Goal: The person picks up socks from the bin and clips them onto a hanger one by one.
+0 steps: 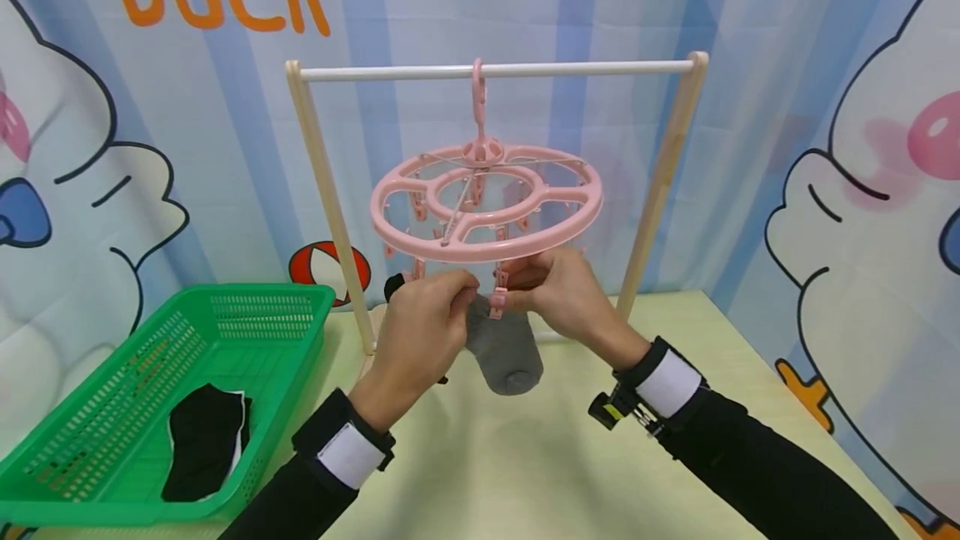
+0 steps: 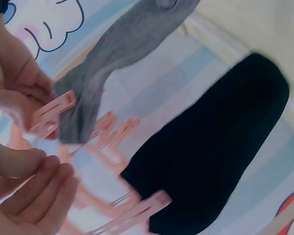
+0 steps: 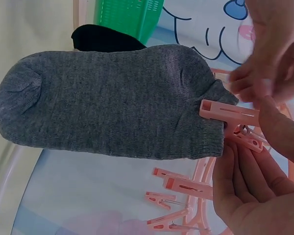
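A grey sock hangs by its cuff from a pink clothespin under the round pink hanger. My right hand pinches this clothespin, thumb on one arm and fingers on the other, as the right wrist view shows. The jaws of the clothespin lie over the sock's cuff. Close by the cuff, my left hand has its fingers loosely bent; in the left wrist view this hand is apart from the sock with nothing in it. A black sock hangs from another clothespin.
The hanger hooks over a white rod on a wooden frame. At the left on the table stands a green basket with a black sock with white edges inside. More pink clothespins dangle from the ring.
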A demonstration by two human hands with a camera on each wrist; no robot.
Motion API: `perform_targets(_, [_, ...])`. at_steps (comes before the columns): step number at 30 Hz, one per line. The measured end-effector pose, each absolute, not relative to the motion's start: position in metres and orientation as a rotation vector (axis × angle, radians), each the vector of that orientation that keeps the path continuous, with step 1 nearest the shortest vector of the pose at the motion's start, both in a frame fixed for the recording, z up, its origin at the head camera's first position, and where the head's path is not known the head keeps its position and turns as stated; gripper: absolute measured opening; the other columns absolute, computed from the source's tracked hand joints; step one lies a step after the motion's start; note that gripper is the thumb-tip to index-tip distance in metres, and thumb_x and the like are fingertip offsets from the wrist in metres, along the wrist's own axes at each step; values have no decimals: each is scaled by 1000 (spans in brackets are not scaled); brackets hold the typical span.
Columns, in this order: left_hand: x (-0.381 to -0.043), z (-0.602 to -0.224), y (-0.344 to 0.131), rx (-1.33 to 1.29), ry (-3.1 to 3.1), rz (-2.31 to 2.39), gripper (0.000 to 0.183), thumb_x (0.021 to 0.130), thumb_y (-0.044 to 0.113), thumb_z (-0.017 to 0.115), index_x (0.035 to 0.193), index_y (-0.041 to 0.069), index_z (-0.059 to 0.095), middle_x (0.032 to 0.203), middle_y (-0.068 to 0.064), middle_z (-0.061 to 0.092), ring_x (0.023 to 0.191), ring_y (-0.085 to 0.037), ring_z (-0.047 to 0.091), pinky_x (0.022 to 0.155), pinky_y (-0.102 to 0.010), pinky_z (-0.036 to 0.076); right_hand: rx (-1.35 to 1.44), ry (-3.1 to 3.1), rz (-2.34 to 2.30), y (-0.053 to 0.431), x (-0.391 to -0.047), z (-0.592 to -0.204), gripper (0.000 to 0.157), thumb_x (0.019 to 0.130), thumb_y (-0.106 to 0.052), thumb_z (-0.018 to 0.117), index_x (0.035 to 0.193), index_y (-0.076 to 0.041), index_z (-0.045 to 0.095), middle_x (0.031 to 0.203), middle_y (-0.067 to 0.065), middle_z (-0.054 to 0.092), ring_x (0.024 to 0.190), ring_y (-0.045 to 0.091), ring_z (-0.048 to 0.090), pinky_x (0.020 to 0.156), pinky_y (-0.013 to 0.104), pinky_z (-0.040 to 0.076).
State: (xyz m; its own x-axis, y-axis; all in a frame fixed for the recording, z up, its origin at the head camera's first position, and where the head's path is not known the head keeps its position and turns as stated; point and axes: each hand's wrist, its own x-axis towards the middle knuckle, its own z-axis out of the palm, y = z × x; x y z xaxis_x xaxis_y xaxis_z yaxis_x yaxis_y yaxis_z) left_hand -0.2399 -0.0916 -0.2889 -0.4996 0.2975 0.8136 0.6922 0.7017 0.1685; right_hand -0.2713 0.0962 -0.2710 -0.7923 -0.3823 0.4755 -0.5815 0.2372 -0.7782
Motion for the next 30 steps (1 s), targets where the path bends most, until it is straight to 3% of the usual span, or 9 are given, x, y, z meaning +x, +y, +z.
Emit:
perform_targets(4, [-232, -276, -91, -787, -1968, -462, 13, 86, -2, 68, 99, 2, 69, 86, -8, 67, 73, -20, 58, 67, -34, 55, 917, -2316, 1572, 96, -272, -271, 17, 81, -3, 78, 96, -2, 70, 87, 8, 70, 83, 15, 69, 72, 34, 58])
perform_targets(9, [-235, -262, -89, -785, -1818, -254, 25, 87, 2, 70, 112, -3, 68, 108, -16, 68, 98, -29, 62, 91, -39, 51, 913, -2328, 1568, 95, -272, -270, 18, 81, -4, 78, 96, -1, 70, 86, 9, 70, 81, 15, 69, 73, 36, 58])
perform_targets(13, [-242, -261, -92, -767, -1835, -124, 44, 82, 11, 79, 120, -4, 64, 120, -20, 63, 112, -33, 58, 99, -44, 44, 912, -2334, 1576, 94, -271, -270, 19, 80, -3, 78, 97, -1, 70, 85, 9, 71, 80, 15, 69, 73, 36, 58])
perform_targets(16, [-246, -265, -96, -750, -1884, -61, 50, 79, 14, 81, 123, -3, 62, 121, -20, 62, 112, -34, 57, 99, -44, 44, 919, -2332, 1581, 93, -271, -271, 19, 80, -2, 78, 97, 0, 70, 85, 8, 71, 81, 16, 69, 73, 35, 58])
perform_targets(22, [-250, -269, -100, -754, -1930, -56, 41, 84, 6, 76, 121, -5, 63, 115, -20, 65, 107, -34, 61, 97, -45, 45, 905, -2346, 1588, 92, -271, -274, 19, 81, -4, 79, 96, -1, 69, 85, 7, 71, 82, 15, 69, 73, 35, 58])
perform_targets(30, [-249, -269, -101, -749, -1948, -107, 40, 82, 4, 77, 119, -7, 64, 113, -21, 66, 105, -36, 61, 93, -49, 48, 871, -2365, 1541, 92, -270, -276, 24, 82, -9, 79, 103, -2, 71, 95, 8, 72, 88, 12, 68, 77, 36, 57])
